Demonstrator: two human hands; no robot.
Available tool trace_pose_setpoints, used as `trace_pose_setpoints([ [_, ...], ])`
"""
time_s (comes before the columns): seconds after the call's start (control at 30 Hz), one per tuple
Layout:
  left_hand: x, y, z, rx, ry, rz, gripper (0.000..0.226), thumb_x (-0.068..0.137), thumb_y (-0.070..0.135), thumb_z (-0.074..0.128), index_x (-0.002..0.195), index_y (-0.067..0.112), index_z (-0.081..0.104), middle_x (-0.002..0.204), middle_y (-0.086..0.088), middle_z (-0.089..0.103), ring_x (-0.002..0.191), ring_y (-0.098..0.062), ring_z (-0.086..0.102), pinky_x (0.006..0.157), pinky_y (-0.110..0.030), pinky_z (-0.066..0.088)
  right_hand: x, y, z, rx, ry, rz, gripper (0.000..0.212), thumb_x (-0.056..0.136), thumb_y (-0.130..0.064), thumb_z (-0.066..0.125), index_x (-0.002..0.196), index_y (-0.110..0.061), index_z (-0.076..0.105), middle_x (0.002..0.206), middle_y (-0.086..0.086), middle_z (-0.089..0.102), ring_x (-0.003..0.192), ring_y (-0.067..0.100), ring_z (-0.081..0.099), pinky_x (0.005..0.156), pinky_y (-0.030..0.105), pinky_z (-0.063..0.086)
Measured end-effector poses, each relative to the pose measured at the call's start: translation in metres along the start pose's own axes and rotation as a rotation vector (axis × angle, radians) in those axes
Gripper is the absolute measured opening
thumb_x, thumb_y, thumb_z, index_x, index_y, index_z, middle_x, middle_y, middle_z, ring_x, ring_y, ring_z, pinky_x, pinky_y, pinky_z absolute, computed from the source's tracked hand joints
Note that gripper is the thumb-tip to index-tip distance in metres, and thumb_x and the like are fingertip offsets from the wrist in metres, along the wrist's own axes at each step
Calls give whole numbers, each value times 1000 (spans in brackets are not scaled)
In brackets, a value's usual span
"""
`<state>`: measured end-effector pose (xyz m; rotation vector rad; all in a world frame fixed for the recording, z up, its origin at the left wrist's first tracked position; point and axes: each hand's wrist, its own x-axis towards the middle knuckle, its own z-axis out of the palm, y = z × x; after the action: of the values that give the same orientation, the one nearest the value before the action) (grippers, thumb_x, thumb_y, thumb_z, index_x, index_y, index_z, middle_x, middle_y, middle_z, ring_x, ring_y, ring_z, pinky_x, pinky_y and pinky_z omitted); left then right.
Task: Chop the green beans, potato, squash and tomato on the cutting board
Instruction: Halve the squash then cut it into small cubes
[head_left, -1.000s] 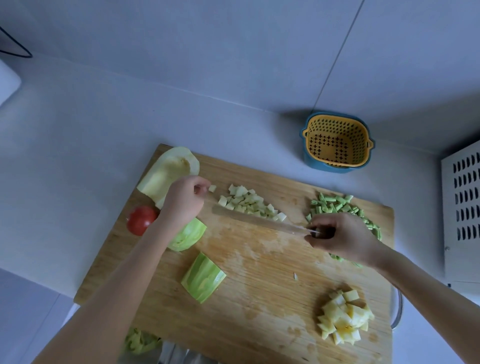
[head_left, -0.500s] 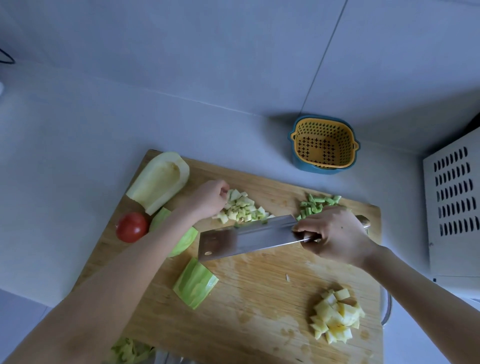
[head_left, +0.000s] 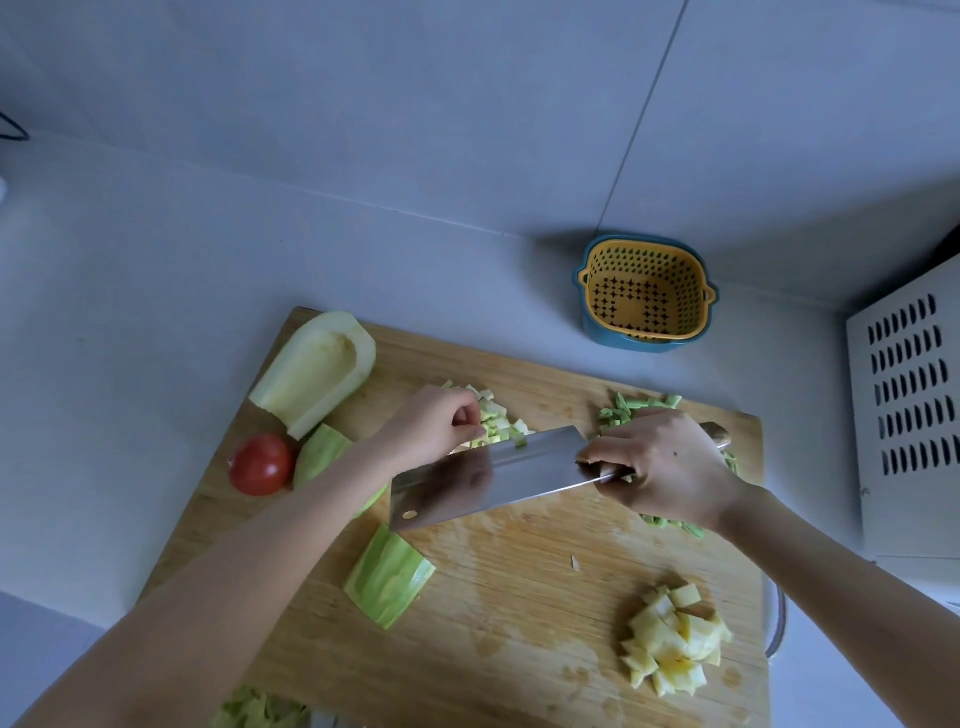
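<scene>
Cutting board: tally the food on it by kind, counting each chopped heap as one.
Whole tomato: 1
Large squash pieces: 3, hollowed half, strip beside the tomato, strip nearer the person
Diced squash heap: 1
Chopped green bean heap: 1
Diced potato heap: 1
Total: 7

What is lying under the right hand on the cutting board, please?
Chopped green beans show on both sides of the right hand, which grips the cleaver; the pile's middle is covered.

Red tomato (head_left: 260, 464), pale green squash half (head_left: 317, 371), yellow potato cubes (head_left: 672, 644), yellow-and-blue perforated basket (head_left: 645, 293).
</scene>
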<state>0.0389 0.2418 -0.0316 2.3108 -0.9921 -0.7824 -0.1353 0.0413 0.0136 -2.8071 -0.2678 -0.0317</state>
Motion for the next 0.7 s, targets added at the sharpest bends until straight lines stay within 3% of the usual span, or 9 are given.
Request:
trace_pose_setpoints([
  [0.1, 4, 11, 4, -81, 20, -2, 25, 81, 35, 71, 81, 12, 60, 75, -4, 65, 66, -16, 53, 57, -23, 37, 4, -2, 0, -3, -8, -23, 21, 60, -9, 73, 72, -25, 67, 58, -14, 59, 47, 10, 51, 56, 17, 34],
  [0.17, 4, 22, 9, -76, -37, 17, 29, 77, 40, 73, 81, 17, 57, 78, -1, 64, 70, -14, 55, 58, -20, 36, 5, -3, 0, -5, -25, -40, 20, 60, -10, 73, 71, -24, 66, 57, -13, 58, 47, 11, 50, 53, 18, 38],
  [0.3, 7, 26, 11, 79, -29, 37, 13, 86, 22, 66, 87, 13, 56, 78, 3, 57, 75, -20, 56, 54, -22, 29, 3, -4, 0, -6, -36, -47, 19, 61, -10, 72, 72, -24, 66, 57, -13, 58, 48, 10, 51, 54, 18, 38],
  [0.4, -2, 17, -8, 42, 95, -6, 9, 90, 20, 60, 89, 12, 62, 76, 6, 61, 63, -13, 54, 53, -19, 32, -5, -3, -2, 46, -11, 4, 18, 61, -11, 71, 72, -25, 67, 58, -15, 60, 49, 6, 53, 55, 16, 35],
  [0.47, -18, 5, -25, -5, 194, -62, 9, 92, 21, 57, 90, 15, 62, 75, 9, 61, 59, -7, 53, 52, -19, 36, -17, -4, 0, 131, 9, 98, 20, 63, -11, 75, 70, -27, 67, 56, -17, 59, 48, 0, 52, 50, 14, 39],
  [0.6, -75, -20, -40, -13, 399, -241, 4, 91, 21, 58, 92, 20, 61, 77, 15, 59, 70, -2, 57, 59, -12, 41, -44, -12, 7, 446, -18, 409, 29, 74, -15, 75, 65, -36, 58, 54, -18, 55, 49, 1, 51, 49, 9, 36],
  [0.7, -119, -24, -23, 90, 96, -174, 22, 84, 19, 64, 99, 34, 59, 101, 17, 60, 93, 0, 58, 79, -18, 49, -56, -26, 16, 763, -148, 655, 21, 84, -15, 66, 67, -24, 57, 51, -7, 53, 44, 7, 48, 46, 21, 41],
])
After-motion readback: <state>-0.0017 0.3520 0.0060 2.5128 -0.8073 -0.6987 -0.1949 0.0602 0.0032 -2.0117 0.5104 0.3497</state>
